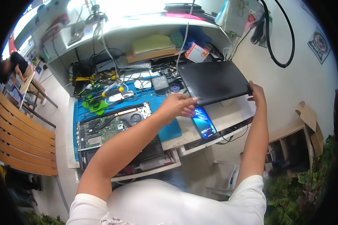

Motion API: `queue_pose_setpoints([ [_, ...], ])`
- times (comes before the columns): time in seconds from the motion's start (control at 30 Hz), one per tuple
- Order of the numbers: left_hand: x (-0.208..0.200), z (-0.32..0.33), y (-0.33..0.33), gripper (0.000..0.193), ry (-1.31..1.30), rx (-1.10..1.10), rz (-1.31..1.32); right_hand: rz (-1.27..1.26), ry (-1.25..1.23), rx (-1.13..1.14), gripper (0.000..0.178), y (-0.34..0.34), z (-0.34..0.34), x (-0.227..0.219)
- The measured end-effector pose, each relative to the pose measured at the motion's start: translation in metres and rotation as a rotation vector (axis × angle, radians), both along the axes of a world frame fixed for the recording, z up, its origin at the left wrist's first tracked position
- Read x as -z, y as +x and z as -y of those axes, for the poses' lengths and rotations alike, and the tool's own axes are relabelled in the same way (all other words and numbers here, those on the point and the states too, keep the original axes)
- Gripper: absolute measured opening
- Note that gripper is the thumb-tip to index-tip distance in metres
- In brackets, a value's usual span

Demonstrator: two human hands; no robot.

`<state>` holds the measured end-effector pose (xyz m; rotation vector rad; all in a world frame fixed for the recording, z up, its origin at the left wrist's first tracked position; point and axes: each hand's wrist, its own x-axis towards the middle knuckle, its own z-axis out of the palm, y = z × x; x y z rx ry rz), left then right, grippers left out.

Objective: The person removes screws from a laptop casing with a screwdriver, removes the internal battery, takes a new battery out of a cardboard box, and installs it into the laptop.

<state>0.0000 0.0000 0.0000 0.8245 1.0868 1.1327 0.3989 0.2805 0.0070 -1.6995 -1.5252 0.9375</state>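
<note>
A flat black laptop cover (214, 82) is held tilted over the right side of the workbench. My left hand (178, 106) pinches its near left corner between thumb and fingers. At the right edge, my right hand (257, 93) grips the cover, with some fingers hidden under it. Just below the cover lies a phone (203, 123) with its blue screen lit, its upper end partly hidden. Left of it, beyond my left forearm, sits an opened laptop base (101, 131) showing its green circuit board and fan; my arm hides part of it.
A blue work mat (170, 131) carries cables, a grey power adapter (160, 83) and green-yellow tools. Behind stand a yellow padded envelope (152, 44) and a red-white box (196, 52). Drawers (154, 170) stick out at the front. A slatted wooden bench (24, 138) and another person (18, 69) are left.
</note>
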Motion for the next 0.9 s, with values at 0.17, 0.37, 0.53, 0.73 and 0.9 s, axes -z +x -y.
queue_pose_setpoints([
  [0.17,-0.017,0.05,-0.034,0.068,-0.009,0.044,-0.063,0.087,0.083,0.08,0.068,-0.031,0.008,0.008],
  [0.37,-0.049,0.154,-0.121,0.054,0.163,0.102,-0.459,0.53,0.887,0.132,0.052,-0.049,0.09,-0.019],
  [0.53,-0.069,0.225,-0.254,0.041,0.238,-0.432,-0.626,0.373,1.006,-0.162,0.033,-0.124,0.262,-0.018],
  [0.73,-0.026,0.251,-0.31,0.032,0.206,-0.497,-0.895,0.052,0.759,-0.448,0.033,-0.218,0.36,0.022],
  [0.9,-0.016,0.209,-0.286,0.02,0.267,-0.313,-1.214,-0.025,0.702,-0.562,0.028,-0.256,0.39,0.038],
])
